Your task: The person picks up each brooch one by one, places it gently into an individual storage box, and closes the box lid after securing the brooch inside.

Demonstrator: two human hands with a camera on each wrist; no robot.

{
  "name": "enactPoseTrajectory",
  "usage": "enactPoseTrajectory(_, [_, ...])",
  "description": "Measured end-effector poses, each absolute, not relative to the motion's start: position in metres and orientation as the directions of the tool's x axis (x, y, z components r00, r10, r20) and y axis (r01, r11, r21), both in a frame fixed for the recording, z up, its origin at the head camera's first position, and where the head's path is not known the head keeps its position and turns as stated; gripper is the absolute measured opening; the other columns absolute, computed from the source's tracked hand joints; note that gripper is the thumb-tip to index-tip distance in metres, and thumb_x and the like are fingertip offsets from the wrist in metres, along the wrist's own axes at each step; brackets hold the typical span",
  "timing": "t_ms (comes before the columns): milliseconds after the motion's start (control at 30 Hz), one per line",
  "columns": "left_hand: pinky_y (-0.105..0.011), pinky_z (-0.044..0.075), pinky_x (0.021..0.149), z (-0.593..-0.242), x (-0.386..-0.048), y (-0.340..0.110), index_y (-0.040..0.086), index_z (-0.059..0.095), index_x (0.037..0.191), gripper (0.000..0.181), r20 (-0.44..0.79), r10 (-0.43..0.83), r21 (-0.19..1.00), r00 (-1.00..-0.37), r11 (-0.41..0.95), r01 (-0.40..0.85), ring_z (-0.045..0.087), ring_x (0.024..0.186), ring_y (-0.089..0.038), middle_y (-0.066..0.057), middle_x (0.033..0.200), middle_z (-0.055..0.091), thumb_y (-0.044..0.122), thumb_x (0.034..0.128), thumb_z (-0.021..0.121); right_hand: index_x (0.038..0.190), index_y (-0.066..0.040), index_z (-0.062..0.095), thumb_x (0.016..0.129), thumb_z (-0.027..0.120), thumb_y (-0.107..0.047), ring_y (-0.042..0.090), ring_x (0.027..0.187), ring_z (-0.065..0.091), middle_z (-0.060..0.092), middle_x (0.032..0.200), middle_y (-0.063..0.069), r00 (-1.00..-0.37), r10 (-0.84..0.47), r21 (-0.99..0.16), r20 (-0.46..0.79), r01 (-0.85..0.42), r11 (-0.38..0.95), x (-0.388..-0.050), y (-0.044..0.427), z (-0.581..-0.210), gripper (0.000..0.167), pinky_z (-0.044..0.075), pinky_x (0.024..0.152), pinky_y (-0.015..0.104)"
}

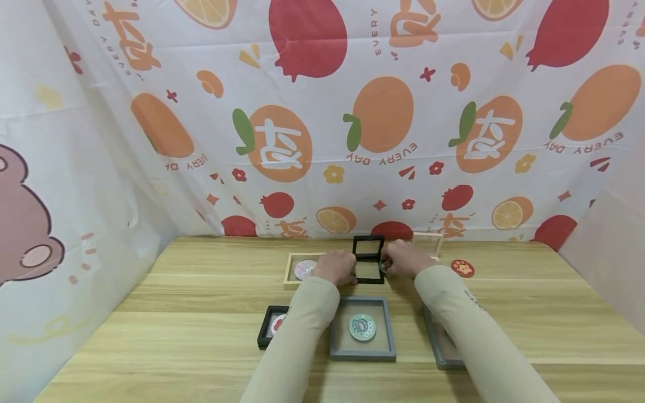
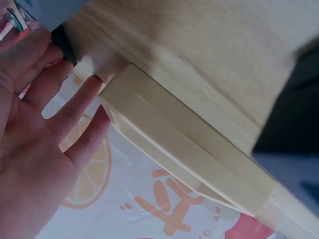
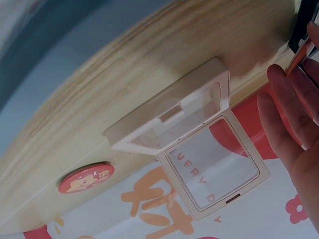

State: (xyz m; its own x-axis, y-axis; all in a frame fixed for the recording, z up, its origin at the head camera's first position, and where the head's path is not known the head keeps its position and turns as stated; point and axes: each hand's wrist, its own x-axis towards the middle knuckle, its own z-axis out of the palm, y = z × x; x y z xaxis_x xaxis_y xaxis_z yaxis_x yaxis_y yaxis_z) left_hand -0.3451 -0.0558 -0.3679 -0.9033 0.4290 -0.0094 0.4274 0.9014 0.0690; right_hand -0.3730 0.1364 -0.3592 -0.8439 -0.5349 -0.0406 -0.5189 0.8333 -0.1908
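Observation:
A small black display frame (image 1: 369,272) stands unfolded near the back of the table, its lid upright. My left hand (image 1: 336,267) grips its left edge; in the left wrist view the outer fingers (image 2: 82,107) extend beside a cream frame (image 2: 174,134). At the frame's right side, my right hand (image 1: 407,257) pinches a round badge (image 1: 384,266). Its reddish edge (image 3: 299,56) shows between the fingertips in the right wrist view, but its face is hidden. Another cream frame (image 3: 214,164) stands unfolded right of that hand, near a red round badge (image 3: 86,177).
Left of the black frame lies the cream frame (image 1: 290,274) with a pale badge. Nearer are a grey frame (image 1: 363,356) holding a green badge (image 1: 362,327), a black frame (image 1: 265,327) at left, and a grey frame (image 1: 443,358) partly under my right sleeve. A printed cloth (image 1: 322,140) hangs behind.

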Motion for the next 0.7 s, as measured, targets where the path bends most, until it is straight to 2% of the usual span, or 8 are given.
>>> enactPoseTrajectory(467, [-0.037, 0.057, 0.069, -0.3653, -0.3455, -0.0525, 0.012, 0.077, 0.083, 0.014, -0.032, 0.431, 0.072, -0.902, 0.901, 0.428, 0.058, 0.068, -0.011, 0.002, 0.079, 0.070, 0.024, 0.0847, 0.085, 0.083, -0.006, 0.070, 0.085, 0.076, -0.001, 0.014, 0.069, 0.052, 0.058, 0.073, -0.002, -0.828, -0.560, -0.186, -0.027, -0.546, 0.817, -0.3724, 0.1361, -0.3594, 0.008, 0.049, 0.068, 0.029])
enactPoseTrajectory(700, [-0.036, 0.055, 0.066, -0.3657, -0.3465, -0.0535, 0.012, 0.076, 0.082, 0.015, -0.034, 0.422, 0.072, -0.906, 0.905, 0.419, 0.053, 0.066, -0.011, 0.002, 0.077, 0.068, 0.024, 0.0837, 0.085, 0.085, -0.004, 0.073, 0.086, 0.077, -0.003, 0.013, 0.069, 0.054, 0.063, 0.076, 0.000, -0.816, -0.578, -0.188, -0.013, -0.566, 0.803, -0.3712, 0.1328, -0.3576, 0.004, 0.050, 0.067, 0.029])
